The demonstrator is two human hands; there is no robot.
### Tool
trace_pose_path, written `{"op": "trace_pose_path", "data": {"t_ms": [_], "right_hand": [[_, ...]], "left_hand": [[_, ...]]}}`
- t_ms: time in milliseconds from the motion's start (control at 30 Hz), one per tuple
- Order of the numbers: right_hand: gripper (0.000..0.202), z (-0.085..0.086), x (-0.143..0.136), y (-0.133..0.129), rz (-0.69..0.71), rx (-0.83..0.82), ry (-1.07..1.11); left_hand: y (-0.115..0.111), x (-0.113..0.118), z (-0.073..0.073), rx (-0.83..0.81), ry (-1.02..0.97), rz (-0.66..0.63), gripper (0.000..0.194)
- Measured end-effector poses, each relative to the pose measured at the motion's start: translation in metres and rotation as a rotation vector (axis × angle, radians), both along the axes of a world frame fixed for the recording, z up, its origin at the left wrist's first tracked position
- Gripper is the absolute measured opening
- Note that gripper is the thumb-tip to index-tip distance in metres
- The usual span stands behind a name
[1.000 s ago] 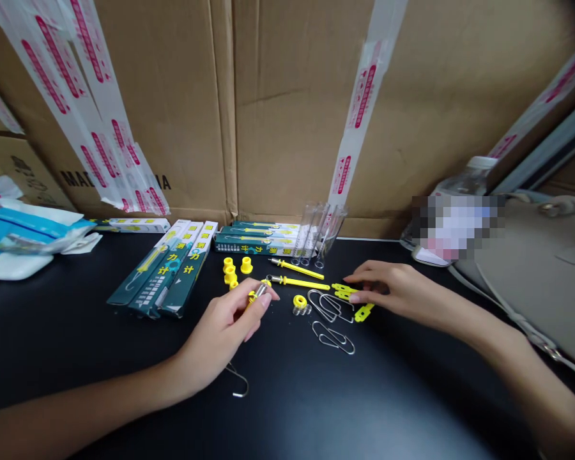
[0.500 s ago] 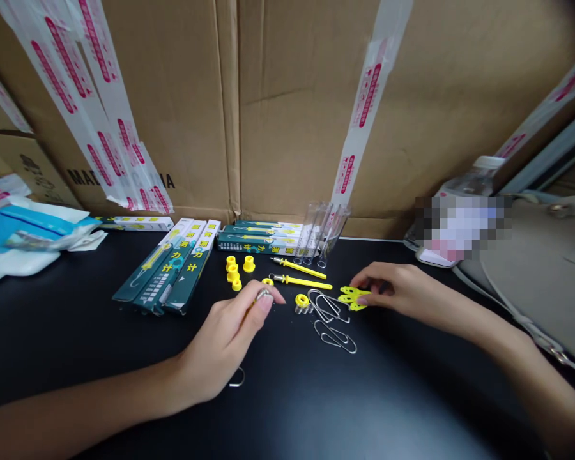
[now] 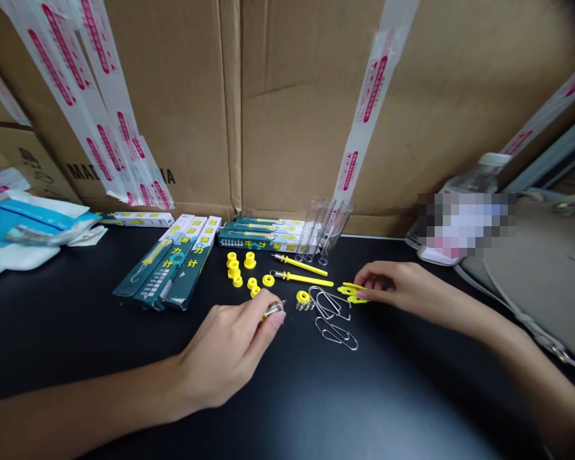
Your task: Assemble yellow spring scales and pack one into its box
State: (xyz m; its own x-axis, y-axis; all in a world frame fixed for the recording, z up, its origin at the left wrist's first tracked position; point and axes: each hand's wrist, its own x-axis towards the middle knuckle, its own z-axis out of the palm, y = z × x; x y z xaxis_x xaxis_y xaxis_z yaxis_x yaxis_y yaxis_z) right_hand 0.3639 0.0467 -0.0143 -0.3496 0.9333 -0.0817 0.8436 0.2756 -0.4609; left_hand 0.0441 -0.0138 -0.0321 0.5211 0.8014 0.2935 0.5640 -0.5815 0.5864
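My left hand [image 3: 237,342] pinches a small yellow rod with a metal spring end [image 3: 274,309] between thumb and fingertips, just left of a yellow ring [image 3: 303,297] and small metal pieces [image 3: 305,306]. My right hand [image 3: 388,284] has thumb and fingers closed on flat yellow plastic pieces [image 3: 347,291]. Between the hands lie metal hooks [image 3: 329,303]. Two yellow rods with spring ends [image 3: 309,280] lie behind them. Several yellow caps [image 3: 233,269] stand beyond my left hand.
Green and white boxes [image 3: 170,262] lie at the left, more [image 3: 256,237] at the back beside clear tubes [image 3: 323,233]. A cardboard box [image 3: 306,115] walls the back. A bottle [image 3: 491,172] and grey bag [image 3: 546,268] are at the right, plastic packets [image 3: 33,220] far left.
My left hand has moved slightly right and down with the small rod, uncovering yellow caps behind it. A hook that showed below it is now out of sight. My right hand has barely moved.
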Motion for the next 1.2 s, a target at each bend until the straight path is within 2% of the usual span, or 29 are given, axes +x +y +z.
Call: {"op": "trace_pose_path", "data": {"t_ms": [267, 433, 533, 600, 733, 833, 967, 1100, 1200], "right_hand": [[0.023, 0.000, 0.003, -0.004, 0.020, 0.061, 0.014], [0.024, 0.002, 0.003, -0.002, -0.010, 0.167, 0.014], [0.030, 0.005, -0.011, -0.010, -0.037, 0.184, 0.058], [0.029, 0.003, -0.030, -0.020, -0.052, 0.121, 0.290], [0.026, -0.011, -0.079, -0.047, 0.035, -0.103, 0.818], [0.025, -0.022, -0.107, -0.062, -0.019, -0.217, 1.060], [0.026, -0.025, -0.119, -0.069, -0.075, -0.283, 1.166], [0.025, -0.024, -0.118, -0.071, -0.082, -0.267, 1.151], [0.023, -0.028, -0.120, -0.074, -0.084, -0.219, 1.129]], "left_hand": [[-0.001, -0.002, 0.001, -0.031, -0.075, -0.131, 0.024], [-0.001, -0.002, 0.002, -0.029, -0.103, -0.132, 0.027], [-0.001, -0.002, 0.000, 0.004, -0.088, -0.117, 0.026], [-0.002, -0.002, -0.001, 0.026, -0.072, -0.109, 0.025], [-0.002, -0.003, -0.002, 0.063, -0.055, -0.054, 0.026], [-0.002, -0.003, 0.000, 0.134, -0.045, -0.023, 0.026], [-0.003, -0.001, 0.004, 0.308, -0.027, -0.017, 0.024], [-0.005, 0.002, 0.002, 0.574, 0.135, -0.014, 0.024], [-0.006, 0.003, 0.000, 0.611, 0.179, 0.009, 0.024]]}}
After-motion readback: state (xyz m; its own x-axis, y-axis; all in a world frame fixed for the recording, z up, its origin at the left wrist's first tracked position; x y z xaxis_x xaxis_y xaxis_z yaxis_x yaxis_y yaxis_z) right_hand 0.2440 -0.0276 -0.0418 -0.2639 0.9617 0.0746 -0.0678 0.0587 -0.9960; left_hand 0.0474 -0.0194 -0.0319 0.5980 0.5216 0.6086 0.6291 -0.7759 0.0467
